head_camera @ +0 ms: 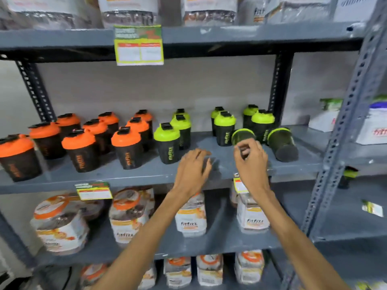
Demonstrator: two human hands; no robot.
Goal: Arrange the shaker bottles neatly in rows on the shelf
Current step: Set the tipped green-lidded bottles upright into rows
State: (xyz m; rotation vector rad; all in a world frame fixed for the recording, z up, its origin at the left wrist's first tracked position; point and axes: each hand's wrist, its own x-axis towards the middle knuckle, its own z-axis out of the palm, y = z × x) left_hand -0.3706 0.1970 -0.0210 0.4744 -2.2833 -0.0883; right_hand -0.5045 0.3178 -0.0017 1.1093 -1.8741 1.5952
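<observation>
The right hand (250,159) is curled at the near end of a black shaker bottle lying on its side (243,137), fingers bent around its base while its lime-green rim points toward the back of the shelf; whether the grip is fully closed is hard to tell through the blur. The left hand (193,168) hovers just above the grey metal shelf board (125,174), palm down, fingers loosely spread and holding nothing. Just right of the right hand, a second black bottle with a green rim lies tipped over (282,144), its dark base facing the camera. Behind both hands stand black shakers with lime-green lids (224,128), upright in loose pairs, and one more green-lidded shaker (167,143) stands forward, just left of the left hand. Further left on the same board, the black shakers with orange lids (125,147) stand upright in staggered rows that reach the picture's left edge. A yellow-bordered price label (139,46) hangs from the shelf above, and clear bags of packed food (190,218) fill the shelf below.
</observation>
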